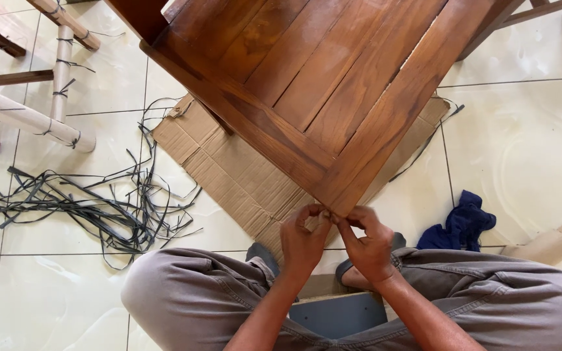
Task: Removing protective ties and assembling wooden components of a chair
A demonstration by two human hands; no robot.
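Together, left hand (304,237) and right hand (367,244) pinch at the wooden table's (333,97) near corner; whatever they grip is hidden.

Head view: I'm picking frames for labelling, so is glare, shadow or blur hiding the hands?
Head view: daylight is even; soft glare sits on the floor tiles, not the work. The left hand and right hand are sharp at the wooden table corner, shadows faint.
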